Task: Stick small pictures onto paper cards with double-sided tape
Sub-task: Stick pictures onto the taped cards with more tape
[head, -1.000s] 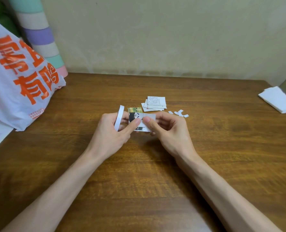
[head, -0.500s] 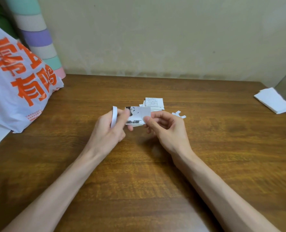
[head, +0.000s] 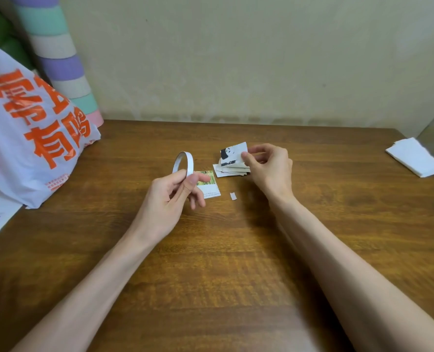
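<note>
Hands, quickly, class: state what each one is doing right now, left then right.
Left hand: closed, holding the tape roll.
Right hand: closed, pinching the black-and-white picture above the card pile.

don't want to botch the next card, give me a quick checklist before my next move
1. Grip of left hand on tape roll: ok.
2. Pinch of right hand on black-and-white picture: ok.
3. Tape on that picture's back: cannot tell.
4. Picture lifted free of card stack: cannot tell.
5. The green-pictured card flat on table: ok.
6. Stray paper scrap cleared away: not ok, it lies beside that card.
</note>
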{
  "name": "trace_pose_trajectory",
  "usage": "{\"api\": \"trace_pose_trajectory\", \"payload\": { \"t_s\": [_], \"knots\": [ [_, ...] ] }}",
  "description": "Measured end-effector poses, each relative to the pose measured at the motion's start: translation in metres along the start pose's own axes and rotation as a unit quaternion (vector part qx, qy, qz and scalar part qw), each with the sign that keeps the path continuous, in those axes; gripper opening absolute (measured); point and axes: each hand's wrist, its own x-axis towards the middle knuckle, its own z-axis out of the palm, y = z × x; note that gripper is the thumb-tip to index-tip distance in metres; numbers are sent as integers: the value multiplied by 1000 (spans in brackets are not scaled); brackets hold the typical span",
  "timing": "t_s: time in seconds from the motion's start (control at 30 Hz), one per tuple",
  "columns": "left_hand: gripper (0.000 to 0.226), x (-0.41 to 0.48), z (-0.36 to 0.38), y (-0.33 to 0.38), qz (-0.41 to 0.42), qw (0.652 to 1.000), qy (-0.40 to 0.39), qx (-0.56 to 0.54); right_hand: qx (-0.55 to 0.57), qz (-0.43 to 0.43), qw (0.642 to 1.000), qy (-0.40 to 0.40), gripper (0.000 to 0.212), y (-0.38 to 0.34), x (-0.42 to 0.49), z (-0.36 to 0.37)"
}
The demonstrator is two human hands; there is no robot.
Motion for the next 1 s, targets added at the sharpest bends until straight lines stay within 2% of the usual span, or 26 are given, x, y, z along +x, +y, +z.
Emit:
{"api": "trace_pose_trajectory", "payload": {
  "t_s": [0.13,0.2,0.3,0.4,0.53,0.63,0.8,1.0],
  "knots": [
    [34,-1,0,-2,1,1000,3,9,-100,-24,995,15,26,4,2,4],
    [34,-1,1,-2,6,1000,11,12,-115,-40,992,21,25,2,-3,3],
    [28,-1,3,1,1,1000,11,-26,-63,-87,994,-17,18,-7,-16,1],
    [25,-4,5,3,11,1000,-9,-12,28,-139,987,-74,8,-24,-41,-2],
    [23,-5,4,3,41,999,-19,4,78,-206,969,-112,21,-34,-71,-6],
    [24,-6,4,4,62,998,-25,23,41,-271,958,-80,27,-27,-78,-4],
    [21,-7,2,5,55,998,-14,30,12,-333,943,4,21,-17,-80,2],
    [18,-9,2,7,46,998,25,45,9,-370,929,20,21,-14,-86,4]
  ]
}}
